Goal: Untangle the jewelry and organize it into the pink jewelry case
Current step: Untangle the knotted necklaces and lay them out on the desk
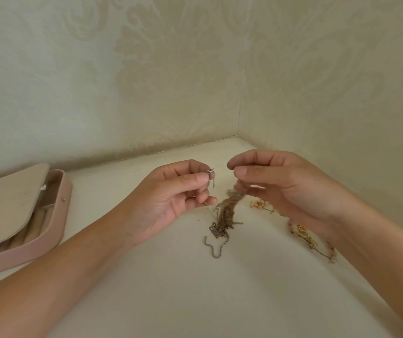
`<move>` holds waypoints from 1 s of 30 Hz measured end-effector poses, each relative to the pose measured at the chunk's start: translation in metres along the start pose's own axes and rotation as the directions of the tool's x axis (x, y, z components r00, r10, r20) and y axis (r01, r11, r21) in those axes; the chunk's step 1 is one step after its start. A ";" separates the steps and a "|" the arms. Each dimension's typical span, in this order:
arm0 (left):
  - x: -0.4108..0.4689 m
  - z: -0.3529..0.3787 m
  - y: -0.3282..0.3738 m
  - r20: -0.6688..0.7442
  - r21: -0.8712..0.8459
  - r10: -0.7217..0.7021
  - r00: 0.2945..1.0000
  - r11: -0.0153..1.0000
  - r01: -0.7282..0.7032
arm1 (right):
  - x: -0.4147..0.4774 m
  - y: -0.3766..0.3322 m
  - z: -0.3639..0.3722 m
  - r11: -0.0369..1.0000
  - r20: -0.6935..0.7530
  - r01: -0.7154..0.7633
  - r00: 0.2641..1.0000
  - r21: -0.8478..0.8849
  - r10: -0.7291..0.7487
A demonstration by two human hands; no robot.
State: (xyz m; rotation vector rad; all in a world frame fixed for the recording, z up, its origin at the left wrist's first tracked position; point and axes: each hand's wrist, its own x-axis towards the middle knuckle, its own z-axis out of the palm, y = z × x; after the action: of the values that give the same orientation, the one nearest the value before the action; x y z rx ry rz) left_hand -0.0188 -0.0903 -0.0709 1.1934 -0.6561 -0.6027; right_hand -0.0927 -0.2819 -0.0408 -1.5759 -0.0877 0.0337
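Observation:
A tangled bunch of thin silver chains (222,217) hangs between my hands and trails down onto the cream table (195,289). My left hand (171,198) pinches a small silver clasp (210,171) at one chain end between thumb and forefinger. My right hand (281,184) pinches the upper part of the tangle, which is blurred by motion. The pink jewelry case (49,230) lies open at the left, its beige lid panel tilted over padded ring rolls.
A gold and pink beaded piece (304,234) lies on the table under my right wrist, and small peach beads (259,203) sit near my right fingers. Patterned walls meet in a corner just behind my hands.

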 end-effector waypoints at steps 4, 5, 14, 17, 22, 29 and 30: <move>-0.001 0.002 0.001 -0.008 0.027 -0.013 1.000 1.000 0.013 | -0.002 -0.003 0.004 0.967 -0.049 0.008 0.999 -0.253 -0.021; -0.002 0.003 0.001 -0.004 0.047 -0.011 1.000 0.999 0.011 | -0.002 -0.002 0.007 0.952 -0.044 0.013 0.999 -0.305 -0.028; -0.003 0.002 -0.001 -0.101 0.320 0.062 0.993 0.947 -0.027 | -0.005 0.000 0.017 0.889 -0.107 0.071 0.985 -0.453 -0.133; -0.002 0.003 0.001 -0.124 0.285 0.033 0.992 0.959 0.003 | -0.004 0.001 0.016 0.880 -0.151 0.085 0.973 -0.467 -0.174; -0.001 0.005 0.000 -0.080 0.190 -0.042 0.996 0.980 0.057 | -0.002 0.003 0.012 0.898 -0.206 0.113 0.954 -0.424 -0.217; 0.003 0.003 -0.004 -0.088 0.044 -0.029 0.996 0.999 0.033 | 0.000 0.004 0.012 0.932 -0.162 0.116 0.970 -0.344 -0.181; 0.003 0.003 -0.003 -0.079 0.060 -0.024 0.997 0.998 0.029 | 0.000 0.004 0.012 0.943 -0.155 0.104 0.975 -0.315 -0.159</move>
State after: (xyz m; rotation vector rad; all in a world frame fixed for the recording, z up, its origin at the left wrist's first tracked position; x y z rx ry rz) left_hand -0.0194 -0.0955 -0.0729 1.2784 -0.5963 -0.5586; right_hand -0.0934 -0.2703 -0.0444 -1.8722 -0.0595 -0.2371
